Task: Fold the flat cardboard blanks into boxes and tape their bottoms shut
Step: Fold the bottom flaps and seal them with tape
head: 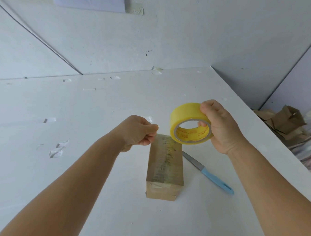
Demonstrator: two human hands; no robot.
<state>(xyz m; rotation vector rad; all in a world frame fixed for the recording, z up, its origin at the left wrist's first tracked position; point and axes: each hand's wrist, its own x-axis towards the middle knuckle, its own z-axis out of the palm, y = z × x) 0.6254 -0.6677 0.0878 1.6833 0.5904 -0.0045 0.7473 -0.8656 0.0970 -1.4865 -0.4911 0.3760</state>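
Bright, even light — soft shadows, wide-angle edge bending.

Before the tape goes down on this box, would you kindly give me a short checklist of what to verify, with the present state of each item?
1. Tape roll held securely in the right hand: ok.
2. Free tape end pinched by the left hand: ok; a clear strip runs from the fingers to the roll.
3. Box resting flat on the table, flaps closed: ok.
4. Strip lined up with the box's centre seam: cannot tell; the strip hangs above the far end.
5. Tape already on the top face: ok, it looks glossy.
6. Knife within reach for cutting: ok, beside the box.
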